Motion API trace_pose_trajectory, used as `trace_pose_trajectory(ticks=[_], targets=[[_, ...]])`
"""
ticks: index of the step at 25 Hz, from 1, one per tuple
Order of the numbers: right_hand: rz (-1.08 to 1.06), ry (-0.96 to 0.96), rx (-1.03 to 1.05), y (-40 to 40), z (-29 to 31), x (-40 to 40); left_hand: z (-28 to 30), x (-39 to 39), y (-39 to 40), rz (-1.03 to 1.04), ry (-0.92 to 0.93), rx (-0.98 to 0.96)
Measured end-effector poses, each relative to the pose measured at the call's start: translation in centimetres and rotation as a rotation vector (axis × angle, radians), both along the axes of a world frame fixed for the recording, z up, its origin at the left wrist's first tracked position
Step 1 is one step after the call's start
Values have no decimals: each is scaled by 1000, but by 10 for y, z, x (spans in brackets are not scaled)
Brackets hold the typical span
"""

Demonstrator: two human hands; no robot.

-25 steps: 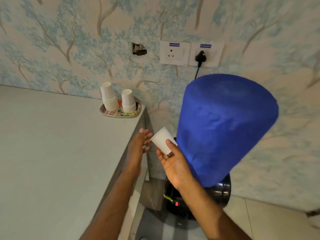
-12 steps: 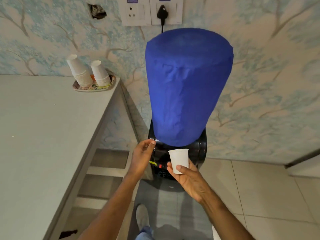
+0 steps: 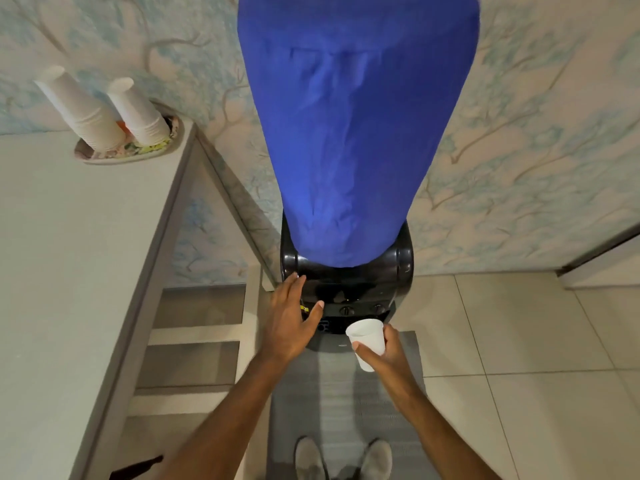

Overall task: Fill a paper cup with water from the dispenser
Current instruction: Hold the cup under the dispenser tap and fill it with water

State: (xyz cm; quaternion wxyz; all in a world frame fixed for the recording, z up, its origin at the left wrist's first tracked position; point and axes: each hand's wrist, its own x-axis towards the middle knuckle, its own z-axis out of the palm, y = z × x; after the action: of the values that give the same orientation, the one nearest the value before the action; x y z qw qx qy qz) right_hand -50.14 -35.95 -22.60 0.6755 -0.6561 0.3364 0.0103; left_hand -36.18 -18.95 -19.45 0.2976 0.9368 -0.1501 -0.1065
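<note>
A black water dispenser (image 3: 363,271) stands against the wall, its bottle under a blue cloth cover (image 3: 353,116). My right hand (image 3: 384,355) grips a white paper cup (image 3: 367,341), upright and apparently empty, just in front of and below the dispenser's taps (image 3: 362,309). My left hand (image 3: 291,323) is flat with fingers spread, resting on the left front of the dispenser's black top, holding nothing. The spouts themselves are hidden under the front edge.
A grey counter (image 3: 69,271) runs along the left, with two stacks of upturned paper cups (image 3: 104,112) on a patterned tray (image 3: 173,136) at its far corner. A grey mat (image 3: 339,403) lies before the dispenser, my shoes (image 3: 343,459) on it. Tiled floor extends right.
The camera has tilted down and closer. My right hand has lowered the cup toward the taps. My left hand has opened flat onto the dispenser's left front.
</note>
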Motion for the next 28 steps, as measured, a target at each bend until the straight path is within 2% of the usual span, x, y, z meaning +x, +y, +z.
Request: trace_pose_trajectory(ticks=[4,8,18,24,28], targets=[[28,137,-252,6,-65,10,-23,7,6,-91,-125,98],[6,195,-403,9,-128,24,-58,19,10,-128,-184,69],[-35,197,-385,3,-242,68,-118,22,-1,-1,-383,-133],[-27,127,-381,0,-266,101,-134,19,-3,5,-393,-153],[-21,160,-365,1,-279,110,-138,22,0,-7,-399,-136]])
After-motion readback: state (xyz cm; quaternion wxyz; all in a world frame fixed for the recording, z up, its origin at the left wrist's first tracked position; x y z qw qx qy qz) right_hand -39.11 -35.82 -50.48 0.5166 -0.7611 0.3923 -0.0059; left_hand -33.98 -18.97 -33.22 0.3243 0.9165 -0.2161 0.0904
